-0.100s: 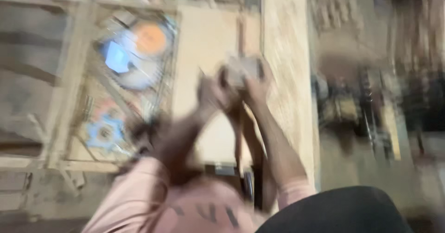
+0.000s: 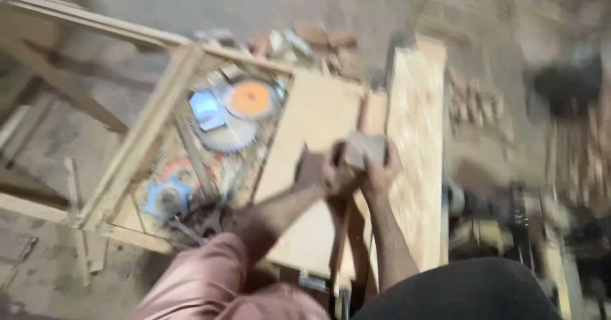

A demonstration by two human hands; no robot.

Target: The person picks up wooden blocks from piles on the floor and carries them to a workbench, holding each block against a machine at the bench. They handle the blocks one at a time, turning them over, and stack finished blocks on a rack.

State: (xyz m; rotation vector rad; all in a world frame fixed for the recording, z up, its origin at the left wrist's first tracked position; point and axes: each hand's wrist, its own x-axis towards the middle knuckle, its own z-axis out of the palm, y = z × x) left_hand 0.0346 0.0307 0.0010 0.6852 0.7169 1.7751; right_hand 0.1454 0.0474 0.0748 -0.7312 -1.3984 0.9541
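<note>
Your left hand [image 2: 334,173] and right hand [image 2: 382,167] share a tight grip on a small wooden block [image 2: 364,149], held above the board-topped surface [image 2: 318,122]; saw blades [image 2: 238,113] lie in the frame [image 2: 143,138] beside it.

Dim, warm, flat light, soft shadows and no glare; heavy motion blur smears everything, worst along the dark right side.

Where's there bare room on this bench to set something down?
The pale board is bare between the tray of saw discs and the hands. The long plank to the right looks bare too. The tray and the scraps at the far edge are crowded.
</note>
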